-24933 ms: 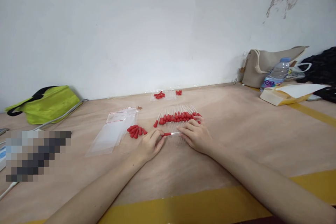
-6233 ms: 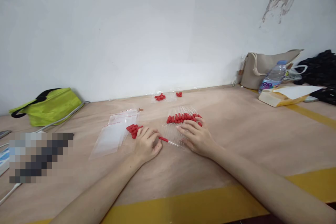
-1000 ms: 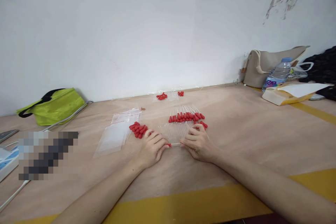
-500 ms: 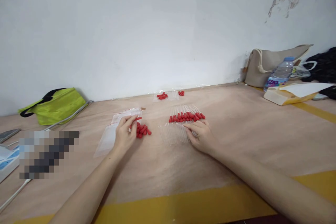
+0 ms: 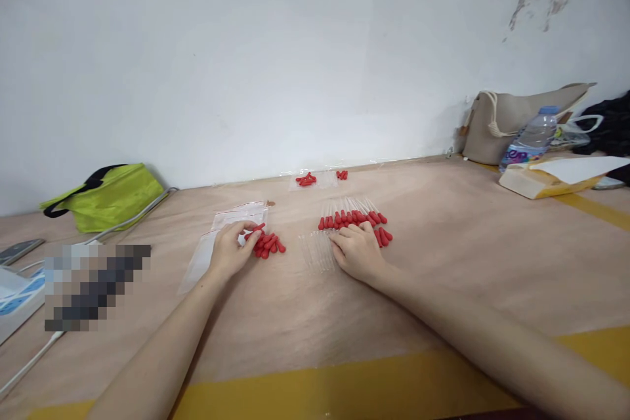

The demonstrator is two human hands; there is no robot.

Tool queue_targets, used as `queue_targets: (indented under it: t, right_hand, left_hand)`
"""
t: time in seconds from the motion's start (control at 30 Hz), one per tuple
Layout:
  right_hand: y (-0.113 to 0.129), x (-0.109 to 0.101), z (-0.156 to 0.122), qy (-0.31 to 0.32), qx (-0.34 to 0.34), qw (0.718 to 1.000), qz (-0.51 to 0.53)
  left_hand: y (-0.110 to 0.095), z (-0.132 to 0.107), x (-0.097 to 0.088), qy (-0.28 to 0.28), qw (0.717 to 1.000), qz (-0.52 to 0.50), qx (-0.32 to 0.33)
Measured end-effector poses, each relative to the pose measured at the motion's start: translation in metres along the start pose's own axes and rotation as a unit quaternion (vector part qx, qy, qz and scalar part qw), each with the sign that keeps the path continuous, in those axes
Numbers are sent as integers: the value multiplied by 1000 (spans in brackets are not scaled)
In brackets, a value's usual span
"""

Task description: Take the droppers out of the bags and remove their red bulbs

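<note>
My left hand [image 5: 230, 251] is at the left of a heap of red rubber bulbs [image 5: 268, 246], thumb and fingers closed around one red bulb [image 5: 258, 228]. Under and behind this hand lie clear zip bags [image 5: 199, 262]. To the right, my right hand [image 5: 358, 252] bends over a row of thin clear tubes [image 5: 315, 252], its fingertips pinched at their upper ends; the tube in them is mostly hidden. Just beyond it lies a row of droppers with red bulbs [image 5: 344, 218], tubes pointing away. More red bulbs [image 5: 384, 236] show right of my knuckles.
Against the wall lie small clear bags with red bulbs [image 5: 306, 179]. A lime-green pouch [image 5: 115, 197], a power strip [image 5: 22, 305] and a phone [image 5: 20, 251] are at left. At right stand a beige bag [image 5: 512, 121], a water bottle [image 5: 531, 138] and a yellow-white packet [image 5: 551, 177].
My right hand has moved left along the clear tubes, uncovering red bulbs to its right. My left hand has dropped slightly, closer to the heap. The view has shifted a little.
</note>
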State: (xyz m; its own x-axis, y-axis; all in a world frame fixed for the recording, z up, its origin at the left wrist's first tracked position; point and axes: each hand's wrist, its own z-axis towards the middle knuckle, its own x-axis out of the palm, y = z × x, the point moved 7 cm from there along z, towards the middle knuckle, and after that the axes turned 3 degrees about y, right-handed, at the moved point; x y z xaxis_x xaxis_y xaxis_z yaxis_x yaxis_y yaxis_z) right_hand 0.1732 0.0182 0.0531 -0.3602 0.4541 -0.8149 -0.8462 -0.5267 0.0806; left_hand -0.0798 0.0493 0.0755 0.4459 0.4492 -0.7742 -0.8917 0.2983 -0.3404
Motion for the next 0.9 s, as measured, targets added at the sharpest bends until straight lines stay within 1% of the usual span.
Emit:
queue_targets:
  t: [0.2, 0.27, 0.37, 0.5, 0.57, 0.63, 0.7, 0.77, 0.8, 0.9]
  right_hand:
    - [4, 6, -3, 36, 13, 999, 6]
    - [6, 6, -4, 46, 10, 999, 9]
    - [8, 5, -6, 57, 7, 998, 9]
    - [5, -1, -4, 50, 15, 998, 19]
    - [-3, -11, 1, 31, 31, 999, 26]
    - [-18, -23, 6, 14, 60, 998, 31]
    - [-35, -33, 8, 7, 93, 995, 31]
    - [-48, -39, 6, 2, 111, 994, 25]
    - [-52, -40, 3, 0, 114, 993, 23]
    - [-58, -36, -9, -5, 115, 993, 25]
  left_hand:
    - [0, 1, 8, 33, 999, 18, 38]
    - [-1, 0, 8, 30, 999, 20, 41]
    - [0, -1, 3, -2, 999, 15, 33]
    - [0, -3, -9, -68, 997, 25, 6]
    - [-5, -4, -18, -112, 993, 38, 6]
    - [-14, -6, -26, -147, 988, 43, 26]
    - [-26, -5, -29, -157, 985, 42, 52]
    - [-38, -1, -25, -132, 988, 46, 70]
    - [-44, 2, -20, -106, 990, 52, 77]
    - [-65, 14, 7, 6, 993, 76, 91]
